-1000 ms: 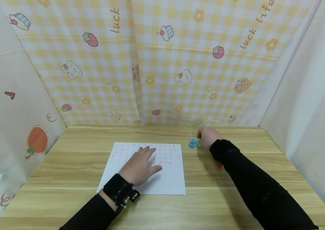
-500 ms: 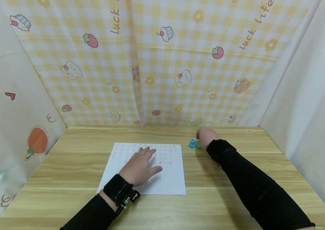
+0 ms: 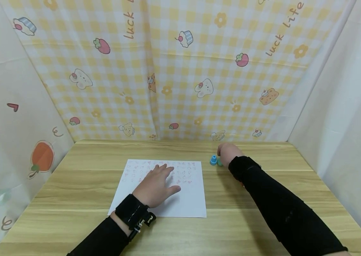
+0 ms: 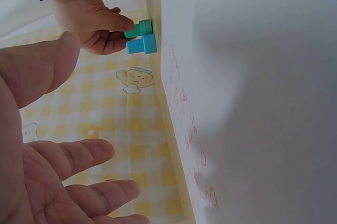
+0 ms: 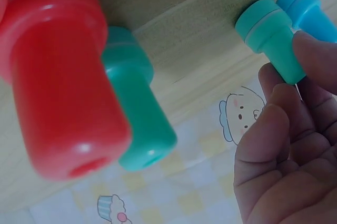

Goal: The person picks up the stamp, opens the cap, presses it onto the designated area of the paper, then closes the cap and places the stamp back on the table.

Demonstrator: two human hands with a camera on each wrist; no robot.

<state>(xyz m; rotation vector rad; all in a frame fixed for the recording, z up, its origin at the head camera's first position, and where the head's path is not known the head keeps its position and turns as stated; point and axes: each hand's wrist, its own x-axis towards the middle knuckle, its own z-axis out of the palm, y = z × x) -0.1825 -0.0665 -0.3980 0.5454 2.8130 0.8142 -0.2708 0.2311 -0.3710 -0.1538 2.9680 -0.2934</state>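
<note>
Beyond the far edge of the table hangs a yellow-and-white checked curtain, printed with strawberries, cupcakes and little bears. The wooden table spreads out in front of it, and two arms in black sleeves reach in over its near edge. A white sheet of paper lies flat, a little left of the table's middle. Above it hangs the left hand, fingers straight and spread, thumb out to the side, holding nothing. Near the table's far edge, past the paper's far right corner, the right hand pinches the narrow end of a green stamp between thumb and fingers. That stamp is upright, wide end down; whether its base touches the wood I cannot tell. Just beside it, toward the paper, stands a blue stamp. Over toward the table's right edge are a red stamp and a second green stamp, close together. Smallest of all, faint red marks run in rows across the paper's far half.
</note>
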